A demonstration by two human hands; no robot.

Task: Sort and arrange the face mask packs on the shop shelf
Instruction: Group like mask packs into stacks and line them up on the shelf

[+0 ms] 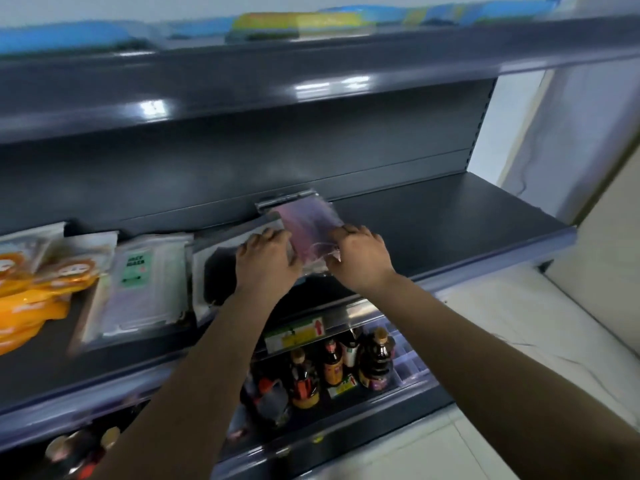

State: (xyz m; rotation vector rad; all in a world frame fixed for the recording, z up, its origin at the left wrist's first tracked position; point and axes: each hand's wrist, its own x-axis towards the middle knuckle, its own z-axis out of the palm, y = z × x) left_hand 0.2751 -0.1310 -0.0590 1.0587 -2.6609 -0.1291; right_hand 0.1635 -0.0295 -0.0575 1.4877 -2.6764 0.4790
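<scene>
Dark grey shop shelving is filling the view, and the middle shelf (pixel 450 216) is serving as the landmark for everything else. On that shelf, near its centre, a clear pack of pink-purple face masks (pixel 308 220) is lying flat with its sealed strip toward the back panel. The left hand (pixel 266 258) is pressing down beside the pack's left edge, fingers mostly spread over the neighbouring dark mask pack (pixel 221 271); whether the thumb is pinching the pink pack is hard to tell through the blur. The right hand (pixel 360 258) is gripping the pack's near right corner, fingers curled over the plastic.

Further left along the shelf, a pale pack with a green label (pixel 138 271) is sitting just beside the dark one, and orange packs (pixel 38 289) are lying in a loose, overlapping heap at the far left end. To the right of the pink pack the shelf board is showing bare.

Judging by this, the sorting is looking partly done: three kinds are lining up side by side, the pink pack is being squared into a fourth spot, and the orange heap is probably still needing tidying. Blue and yellow packets (pixel 298 26) are resting on the shelf above; sauce bottles (pixel 332 365) are standing on the one below.
</scene>
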